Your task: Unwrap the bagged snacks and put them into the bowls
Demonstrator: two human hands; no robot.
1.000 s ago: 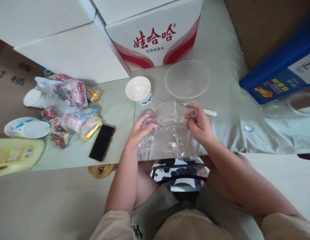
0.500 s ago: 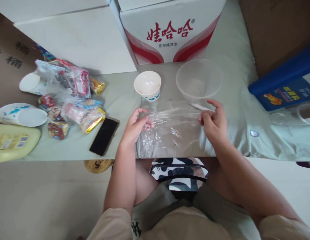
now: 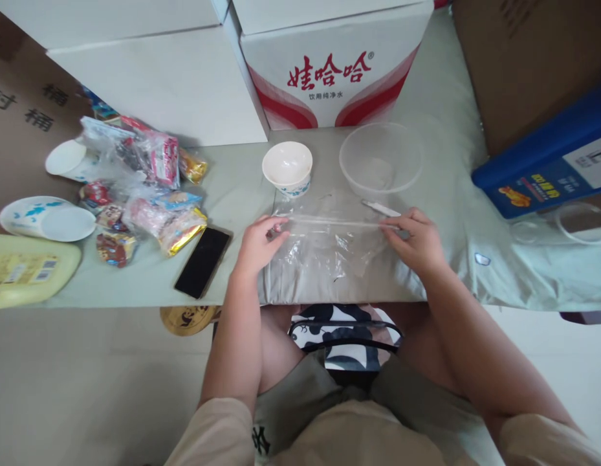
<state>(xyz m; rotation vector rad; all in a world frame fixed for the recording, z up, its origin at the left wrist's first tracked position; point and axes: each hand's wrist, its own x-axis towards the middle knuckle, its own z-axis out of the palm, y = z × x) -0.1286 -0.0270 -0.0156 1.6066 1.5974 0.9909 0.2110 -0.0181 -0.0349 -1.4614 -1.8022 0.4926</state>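
A clear, crinkled plastic sheet (image 3: 336,243) spans the space between my two hands, its upper edge pulled into a straight, folded line. My left hand (image 3: 262,244) pinches the left end of that edge with thumb and fingers. At the other end, my right hand (image 3: 413,241) is closed on the edge too. A slim white cutter (image 3: 382,208) shows just beyond my right fingertips; whether those fingers also hold it I cannot tell. Behind the sheet stand a white paper bowl (image 3: 287,167) with a blue pattern and a clear plastic bowl (image 3: 382,158).
A black phone (image 3: 203,262) lies left of my left hand, near wrapped snacks (image 3: 154,200), tipped paper bowls (image 3: 48,218) and a yellow jug (image 3: 33,266). White boxes (image 3: 329,84) line the back. To the right are a blue package (image 3: 537,175) and a clear cup (image 3: 582,223).
The sheet's edge has been gathered into a tighter straight fold between my hands. My right hand has turned, fingers now pointing inward, and the cutter lies slightly further left in view.
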